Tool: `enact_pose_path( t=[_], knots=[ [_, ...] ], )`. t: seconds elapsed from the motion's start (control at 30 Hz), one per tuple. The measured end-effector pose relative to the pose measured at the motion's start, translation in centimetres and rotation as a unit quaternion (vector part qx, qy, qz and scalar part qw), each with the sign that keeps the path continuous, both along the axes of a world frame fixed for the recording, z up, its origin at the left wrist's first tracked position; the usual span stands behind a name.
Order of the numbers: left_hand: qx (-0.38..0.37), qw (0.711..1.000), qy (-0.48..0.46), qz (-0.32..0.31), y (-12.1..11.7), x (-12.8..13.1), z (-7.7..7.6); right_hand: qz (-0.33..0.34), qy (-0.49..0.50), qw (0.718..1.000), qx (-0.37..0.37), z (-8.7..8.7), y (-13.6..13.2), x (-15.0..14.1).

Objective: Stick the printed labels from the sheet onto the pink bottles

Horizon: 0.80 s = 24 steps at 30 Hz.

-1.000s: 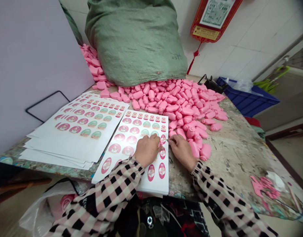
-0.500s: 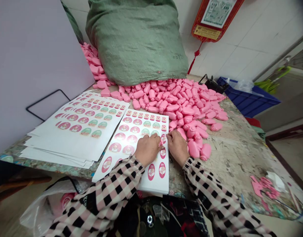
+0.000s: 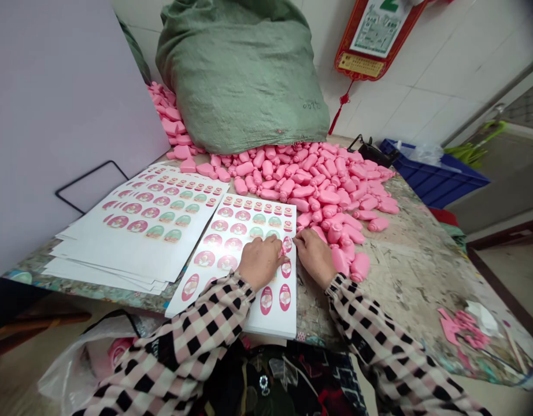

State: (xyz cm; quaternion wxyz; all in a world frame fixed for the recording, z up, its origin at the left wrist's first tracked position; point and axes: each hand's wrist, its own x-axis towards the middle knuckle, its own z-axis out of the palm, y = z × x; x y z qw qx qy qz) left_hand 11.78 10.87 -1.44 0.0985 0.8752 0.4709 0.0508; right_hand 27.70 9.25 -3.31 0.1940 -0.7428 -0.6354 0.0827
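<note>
Stained tabletop (image 3: 405, 271), sticker sheets (image 3: 224, 234), pink pieces (image 3: 305, 179) (heaped), tiled wall (image 3: 390, 107), crate (image 3: 440, 184)

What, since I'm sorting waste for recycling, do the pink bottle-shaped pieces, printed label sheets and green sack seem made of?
Pink bottle-shaped pieces: likely moulded plastic, satin; smooth, evenly coloured, soft highlights.
Printed label sheets: apparently paper, coating uncertain; thin, flat, white, slight sheen.
Green sack: perhaps woven plastic, matte; broad soft folds, weave unclear.

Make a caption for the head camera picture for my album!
Left hand over a label sheet, right hand at its edge, pink bottle shapes piled behind.
</note>
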Motion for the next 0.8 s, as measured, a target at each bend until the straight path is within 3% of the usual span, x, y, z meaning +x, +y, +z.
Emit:
enact_pose_path(
  t=[0.3, 0.57, 0.8],
  knots=[
    [-0.008, 1.0, 0.004, 0.01, -0.1, 0.0, 0.1, 0.045, 0.069, 0.995, -0.046, 0.0, 0.0, 1.5],
    [0.017, 1.0, -0.003, -0.003, -0.1, -0.1, -0.4, 0.101, 0.083, 0.989, -0.076, 0.9, 0.5, 2.3],
    [0.028, 1.0, -0.004, -0.006, -0.1, -0.1, -0.5, 0.107, 0.075, 0.988, -0.083, 0.6, 0.3, 2.2]
  ],
)
